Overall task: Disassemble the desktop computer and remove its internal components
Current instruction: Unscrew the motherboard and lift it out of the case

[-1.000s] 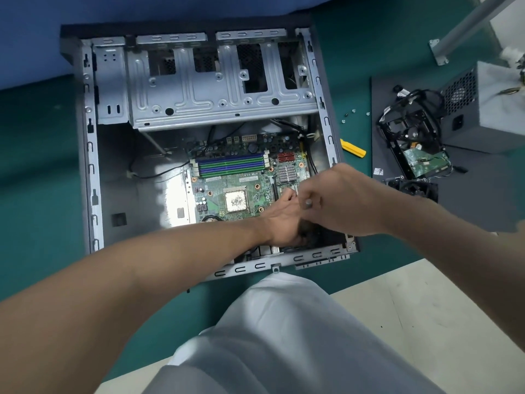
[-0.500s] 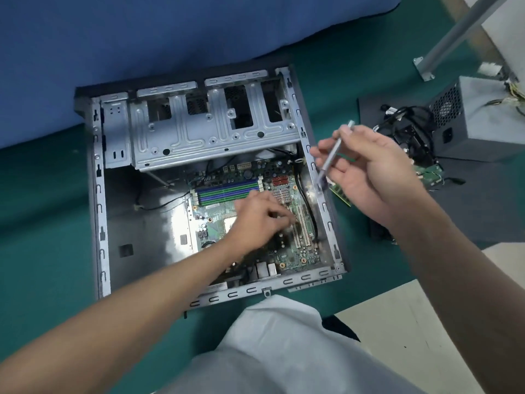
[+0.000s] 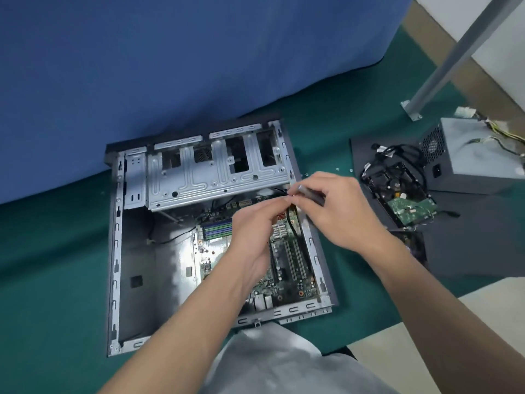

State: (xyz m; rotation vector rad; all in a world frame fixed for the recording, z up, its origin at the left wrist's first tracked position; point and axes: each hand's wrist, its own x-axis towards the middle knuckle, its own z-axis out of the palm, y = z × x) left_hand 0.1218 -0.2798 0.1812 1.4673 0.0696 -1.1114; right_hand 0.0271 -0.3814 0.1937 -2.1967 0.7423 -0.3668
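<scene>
Green matting (image 3: 56, 265) is covering the work surface, and the open computer case (image 3: 115, 251) is lying flat on it with its far edge against a blue cloth (image 3: 170, 66). Inside the case, the motherboard (image 3: 287, 268) is sitting in the right half, with its memory sticks (image 3: 217, 230) and a small finned heatsink (image 3: 279, 230) showing around the hands, while the bare metal drive cage (image 3: 199, 177) is spanning the far end. The right hand (image 3: 341, 211) is hovering over the case's right wall, its fingers curling round a slim grey screwdriver (image 3: 311, 194) and pinching it so that it is pointing left. The left hand (image 3: 255, 231) is reaching across the board, its fingertips bunching tightly together and meeting the near end of the tool; whether they are pinching the tool itself or something small at its end I cannot tell. Off to the right, apart from the case, a dark side panel (image 3: 468, 245) is lying on the mat and carrying a hard drive (image 3: 409, 209) tangled in black cables, with a grey power supply (image 3: 480, 157) sitting just beyond it. A few tiny screws (image 3: 306, 174) are lying loose on the mat between the case and the panel.
</scene>
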